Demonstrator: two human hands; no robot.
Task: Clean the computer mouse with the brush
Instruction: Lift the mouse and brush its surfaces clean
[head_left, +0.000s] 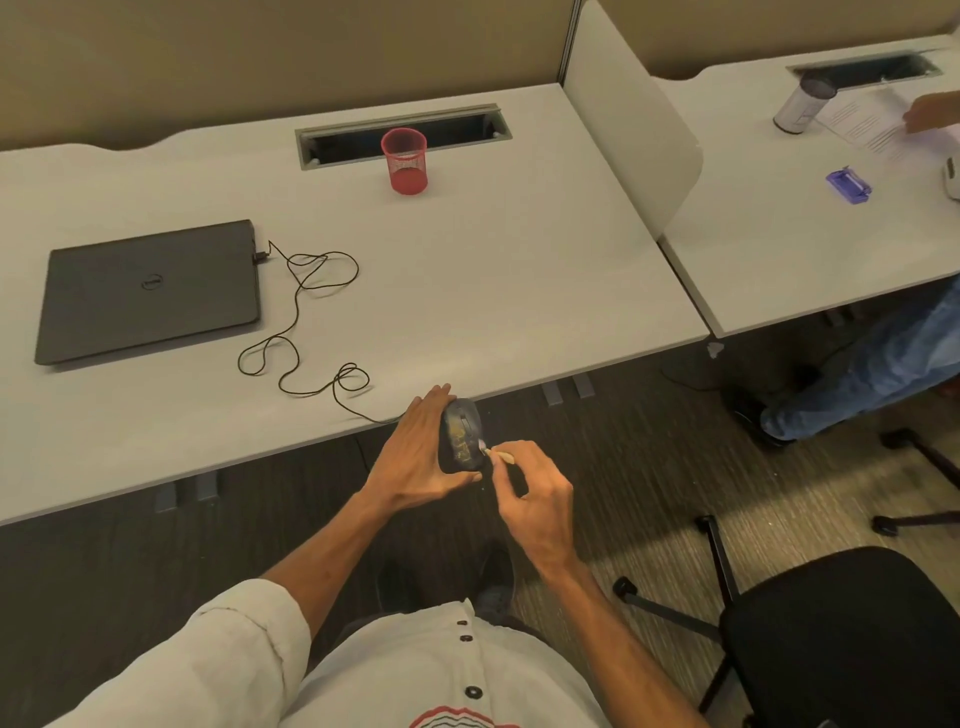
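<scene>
Step in hand, as I read it: brushing debris off the mouse shell.

Dark grey rounded plastic computer mouse (460, 434) is held off the near desk edge, over the carpet, just at 6 o'clock of frame centre. Left hand (421, 452) grasps it, fingers laid long along its 9 o'clock flank and thumb closing on its near end. Right hand (535, 499) pinches a small pale-handled brush (501, 456) between thumb and fingertips. The brush's metal-looking collar is at the mouse's 4 o'clock edge; the bristles are too small to tell.

To do it well (judgement):
- Keep the mouse tilted off the desk so crumbs fall to the floor.
- Use short light strokes from the wheel end outward. Work the seams and the wheel slot, where grit lodges.
- Keep the left grip firm, since the smooth curved shell could twist under the brush.
- Mind the thin black cable (296, 312), which may tug.

Materials and shapes:
- Mouse: smooth domed shell with yellowish specks on top that look dry and loose.
- Cable: limp, lying in loose loops on the matte white laminate desk (519, 270), running to a flat matte dark grey closed laptop (150, 291) at 9 o'clock.
- Red wire-mesh cylindrical pen cup (404, 161) at 12 o'clock, in front of the cable slot.
- Black fabric office chair (841, 634) at 4 o'clock.
- Grey ribbed carpet below.
</scene>
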